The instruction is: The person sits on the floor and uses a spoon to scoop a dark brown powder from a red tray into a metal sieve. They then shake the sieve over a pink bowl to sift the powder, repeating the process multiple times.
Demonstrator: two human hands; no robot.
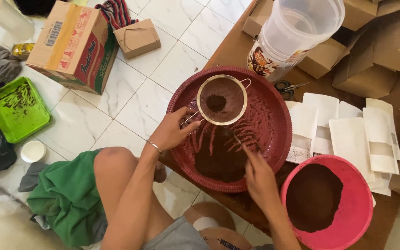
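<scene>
The left hand (170,132) is pinching the wire handle of a metal sieve (221,100), holding it over the far side of the red tray (274,106). The right hand (258,178) is pressing its fingers together into the brown powder (218,159) at the tray's near side. A pink bowl (359,203) of powder is sitting just right of the tray.
</scene>
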